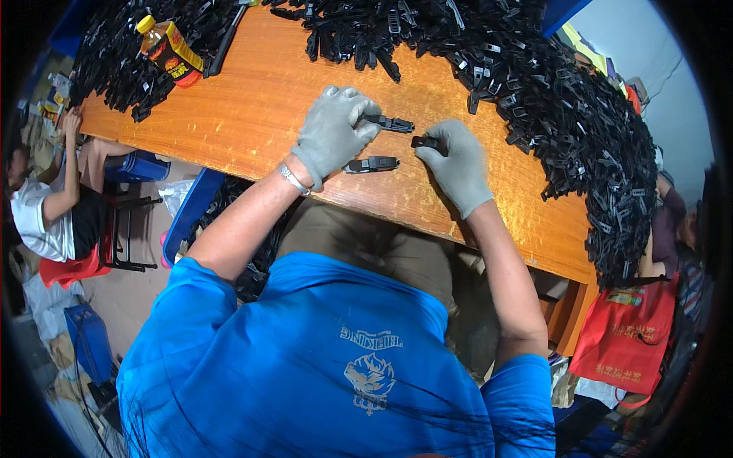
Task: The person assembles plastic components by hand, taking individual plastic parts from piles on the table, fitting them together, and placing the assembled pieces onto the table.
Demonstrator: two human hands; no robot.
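Note:
In a grey glove, my left hand [336, 126] is closed, its thumb and fingers pinching one end of a small black plastic clip [395, 124]. My right hand [456, 162], gloved too, pinches a smaller black plastic piece [424, 142] just right of that clip, with a narrow gap between them. Much of the right-hand piece is hidden by the fingers. Another black plastic clip [372, 165] lies on the wooden table [259, 99] below my hands, near the front edge.
A big heap of black plastic parts [527, 99] runs along the table's back and right side. Another heap [114, 53] lies back left, beside a yellow-capped bottle [172, 52]. A red bag [622, 343] hangs at the right; a seated person [53, 198] is at the far left.

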